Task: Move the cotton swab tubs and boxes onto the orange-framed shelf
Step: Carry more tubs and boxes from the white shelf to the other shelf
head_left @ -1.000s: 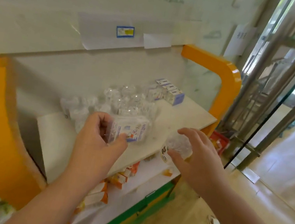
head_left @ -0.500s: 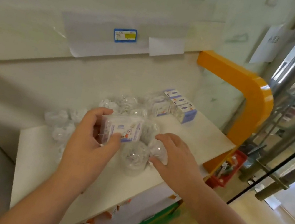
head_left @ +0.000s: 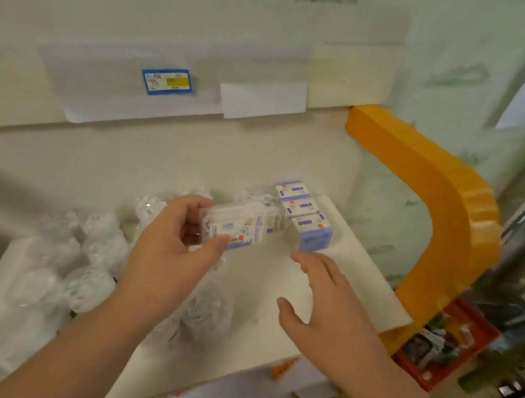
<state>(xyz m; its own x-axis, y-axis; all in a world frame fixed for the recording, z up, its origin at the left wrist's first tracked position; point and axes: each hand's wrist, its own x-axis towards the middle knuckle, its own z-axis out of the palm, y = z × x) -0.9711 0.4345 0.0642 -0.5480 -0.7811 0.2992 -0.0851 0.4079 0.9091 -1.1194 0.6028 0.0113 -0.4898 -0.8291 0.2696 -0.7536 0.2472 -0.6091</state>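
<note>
Left hand (head_left: 168, 252) pinched a clear swab box (head_left: 235, 229); right hand (head_left: 324, 299) hovered spread, empty. Risk: box clipping the stacked boxes (head_left: 304, 212) at 1 o'clock, toppling them off the shelf (head_left: 362, 278).

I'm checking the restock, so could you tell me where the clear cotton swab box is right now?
In the head view the left hand holds the clear cotton swab box above the white shelf, just left of the row of blue boxes.

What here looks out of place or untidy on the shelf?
The clear tubs lie in a loose jumble on the shelf, unlike the boxes lined up neatly at the back. Nothing looks spilled or damaged. The left hand holds one box.
</note>
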